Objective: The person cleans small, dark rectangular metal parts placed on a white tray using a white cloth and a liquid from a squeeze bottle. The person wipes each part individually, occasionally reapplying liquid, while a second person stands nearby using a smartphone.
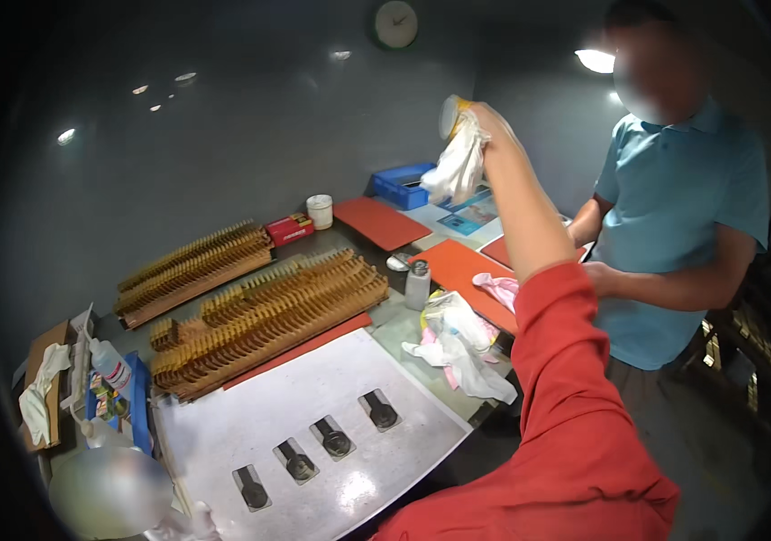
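My right arm, in a red sleeve, stretches up and away over the far side of the table. My right hand (486,126) is closed around a bunched white cloth (459,164). At its far side shows a round, pale-faced thing with a yellow rim (450,117), whose kind I cannot make out. My left hand is out of view. On a white sheet (313,406) below lie several small rectangular plates, each with a dark, round-ended piece (336,442) on it.
Two wooden racks (268,325) stand behind the sheet. Crumpled cloths (462,347) and a grey-capped jar (418,285) lie right. Beyond are orange boards (381,224) and a blue tray (403,185). A person in a blue shirt (674,216) stands right. A bottle (110,368) stands left.
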The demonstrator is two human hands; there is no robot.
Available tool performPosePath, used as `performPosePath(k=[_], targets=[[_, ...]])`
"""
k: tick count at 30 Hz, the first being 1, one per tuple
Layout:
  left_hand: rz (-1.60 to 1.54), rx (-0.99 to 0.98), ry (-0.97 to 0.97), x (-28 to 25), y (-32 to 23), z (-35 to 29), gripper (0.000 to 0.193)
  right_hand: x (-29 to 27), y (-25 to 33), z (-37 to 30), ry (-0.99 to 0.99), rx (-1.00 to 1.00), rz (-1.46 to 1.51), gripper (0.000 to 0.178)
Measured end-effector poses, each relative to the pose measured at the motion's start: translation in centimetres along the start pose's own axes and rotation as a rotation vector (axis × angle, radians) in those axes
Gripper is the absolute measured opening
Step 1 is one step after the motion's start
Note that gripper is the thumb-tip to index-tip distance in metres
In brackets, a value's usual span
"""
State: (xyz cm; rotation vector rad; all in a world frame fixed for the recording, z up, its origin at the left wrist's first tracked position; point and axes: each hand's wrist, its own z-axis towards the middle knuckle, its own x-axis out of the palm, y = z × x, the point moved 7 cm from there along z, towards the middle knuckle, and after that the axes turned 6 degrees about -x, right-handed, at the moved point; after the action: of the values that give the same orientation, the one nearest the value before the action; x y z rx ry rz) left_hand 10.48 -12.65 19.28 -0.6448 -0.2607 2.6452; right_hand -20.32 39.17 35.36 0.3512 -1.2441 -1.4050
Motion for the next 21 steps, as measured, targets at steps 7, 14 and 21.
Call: performPosePath(k=[7,14,21], targets=[[-0.609,-0.007,0.245,2.2,-6.1,-1.6,0.063,0.0,-4.9,-18.7,0.633,0.208,-0.235,0.014],[-0.457,-0.115,0.331,2.1,-4.8,-4.9,0.063,-4.3,-11.5,-31.2,0.841,0.69,-0.215,0.014],[-0.507,-0.24,0.376,2.5,-4.4,-6.8,0.061,-4.1,-15.1,-36.9,0.891,0.788,-0.135,0.017]])
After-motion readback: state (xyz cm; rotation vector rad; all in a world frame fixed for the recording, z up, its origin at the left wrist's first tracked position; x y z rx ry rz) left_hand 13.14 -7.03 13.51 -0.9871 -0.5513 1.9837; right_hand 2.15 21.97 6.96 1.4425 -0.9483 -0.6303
